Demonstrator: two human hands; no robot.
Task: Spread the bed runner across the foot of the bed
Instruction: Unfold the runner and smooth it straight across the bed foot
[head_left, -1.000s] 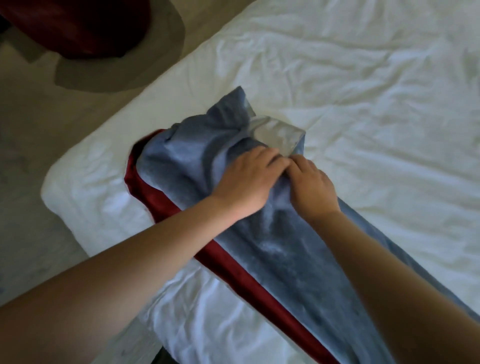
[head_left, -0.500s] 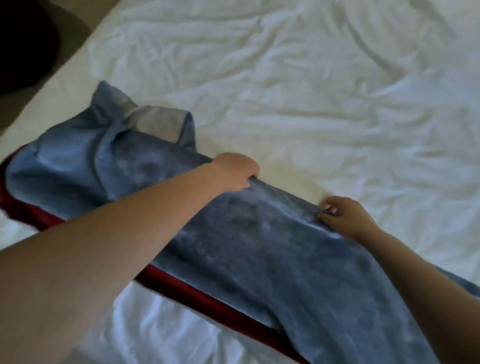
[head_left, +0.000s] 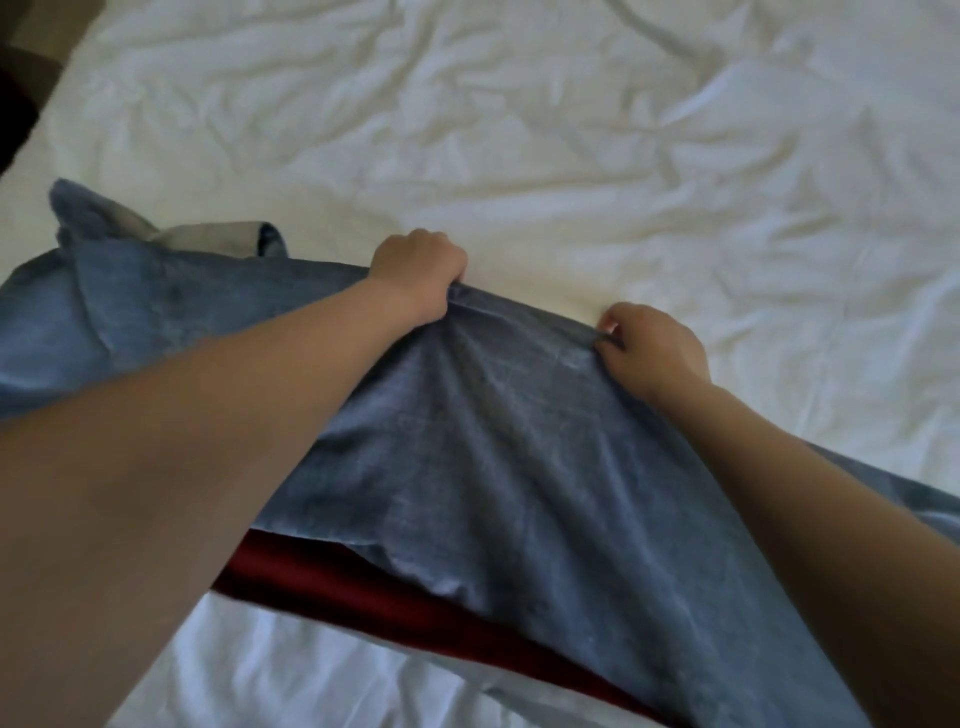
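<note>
The blue bed runner (head_left: 493, 441) is laid on the white bed (head_left: 571, 156). Its far edge is clenched in the left grip (head_left: 415, 270) and pinched in the right grip (head_left: 652, 351).

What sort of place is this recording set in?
Probably a bedroom, perhaps a hotel's: a wide, wrinkled white sheet, and across it a blue runner with red showing beneath, gripped at its far edge by the left hand and right hand.

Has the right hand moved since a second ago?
Yes. The right hand has gone rightward along the far edge of the bed runner, away from the folded grey corner, and now pinches it apart from the left hand.
</note>
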